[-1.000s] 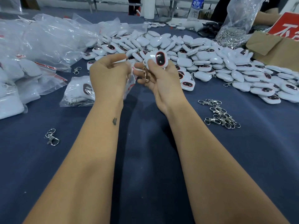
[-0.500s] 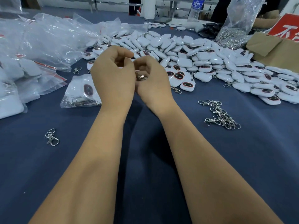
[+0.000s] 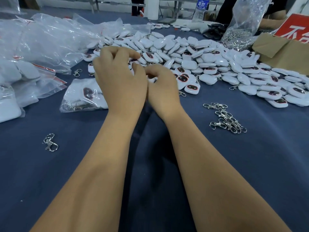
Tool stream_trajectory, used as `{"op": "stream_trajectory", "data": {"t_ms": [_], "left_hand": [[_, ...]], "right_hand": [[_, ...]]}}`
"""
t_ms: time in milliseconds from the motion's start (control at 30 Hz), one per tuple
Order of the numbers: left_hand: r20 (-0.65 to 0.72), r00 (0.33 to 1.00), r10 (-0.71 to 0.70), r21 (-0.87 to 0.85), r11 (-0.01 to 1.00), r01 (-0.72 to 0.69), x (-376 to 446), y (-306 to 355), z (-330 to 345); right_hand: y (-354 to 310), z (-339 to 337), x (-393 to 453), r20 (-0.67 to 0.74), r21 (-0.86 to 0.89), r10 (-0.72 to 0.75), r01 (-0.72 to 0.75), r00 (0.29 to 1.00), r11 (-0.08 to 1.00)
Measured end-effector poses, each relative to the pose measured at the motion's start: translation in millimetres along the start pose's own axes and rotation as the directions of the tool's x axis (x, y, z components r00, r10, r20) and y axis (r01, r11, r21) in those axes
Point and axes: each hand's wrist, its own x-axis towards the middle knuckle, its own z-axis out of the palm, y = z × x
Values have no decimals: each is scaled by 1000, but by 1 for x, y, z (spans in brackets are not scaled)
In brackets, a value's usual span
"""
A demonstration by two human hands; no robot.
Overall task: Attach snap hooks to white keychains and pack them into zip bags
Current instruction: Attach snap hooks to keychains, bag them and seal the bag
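Note:
My left hand (image 3: 120,84) and my right hand (image 3: 163,88) meet over the blue table, fingers curled, knuckles towards me. Between them a small white part of a keychain (image 3: 152,79) shows, pinched by my right fingers; the rest is hidden. My left hand covers the right end of a clear zip bag (image 3: 80,96) that lies on the table with white keychains inside, and appears to grip its mouth. A big pile of white keychains (image 3: 209,64) spreads behind the hands. Loose snap hooks (image 3: 225,119) lie at the right.
A single snap hook (image 3: 50,143) lies at the near left. Filled zip bags (image 3: 15,77) and crumpled plastic (image 3: 41,41) crowd the left side. At the far right stand a bag of metal hooks (image 3: 242,30), a cardboard box (image 3: 284,51) and a water bottle (image 3: 200,9).
A second ago my right hand held a keychain with its hook in plain view beside the bag. Both hands have since closed together and dropped lower, hiding the keychain.

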Motion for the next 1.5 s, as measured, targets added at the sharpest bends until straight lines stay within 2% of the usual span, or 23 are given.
{"op": "stream_trajectory", "data": {"t_ms": [33,67,100,133,200,267,300,367,400,433,467,500,533,600,700,767,833,900,1000,1100,1300,1500], "left_hand": [[-33,998,46,-19,999,-47,-2,3,1],[-41,995,96,-79,992,-99,-6,6,3],[-1,992,126,-182,975,-125,-11,11,7],[88,989,119,-304,949,-87,-17,17,12],[347,938,-2,-465,868,174,-27,27,20],[541,817,-200,-431,768,474,-28,25,30],[564,771,-297,-373,741,559,-25,20,34],[465,755,-462,-342,693,634,-14,6,35],[391,757,-523,-381,657,650,-7,0,32],[330,756,-566,-425,626,654,-2,-6,29],[276,760,-589,-451,619,643,2,-11,25],[239,768,-594,-445,636,631,3,-15,23],[232,774,-589,-429,653,625,4,-19,21],[310,773,-554,-431,642,634,5,-23,20],[527,751,-398,-511,558,654,3,-16,21],[562,757,-333,-539,547,641,-1,-11,24],[579,740,-341,-563,490,666,-5,-8,26],[615,691,-379,-573,387,723,-7,-5,26],[648,649,-398,-576,301,760,-5,-3,25],[633,663,-400,-596,295,747,-3,-4,25],[651,673,-351,-612,282,739,-3,-3,23],[730,607,-315,-579,186,793,0,-9,21]], "right_hand": [[4,-5,4,-110,-22,51,-53,993,998],[10,-11,7,-192,-124,90,-115,977,986],[16,-17,10,-236,-266,128,-191,963,945],[22,-23,12,-254,-408,179,-273,951,871],[31,-30,11,-205,-568,294,-358,933,741],[33,-28,7,-168,-630,308,-342,937,697],[34,-27,6,-175,-656,264,-313,948,687],[33,-25,7,-188,-682,147,-237,971,692],[32,-24,7,-183,-655,110,-205,977,727],[33,-23,8,-175,-551,108,-188,979,813],[32,-22,9,-160,-352,147,-196,976,915],[29,-22,9,-138,-92,200,-214,970,973],[25,-21,8,-116,150,248,-229,962,962],[21,-19,7,-56,417,281,-233,958,878],[17,-13,8,15,592,290,-242,957,768],[17,-12,9,54,680,325,-273,944,680],[18,-11,11,111,726,351,-318,930,610],[20,-11,10,161,724,375,-367,913,584],[21,-9,10,179,693,312,-344,933,634],[21,-7,10,196,651,243,-311,950,693],[23,-4,9,134,553,283,-309,950,774],[26,-1,11,96,414,293,-306,951,857]]}}
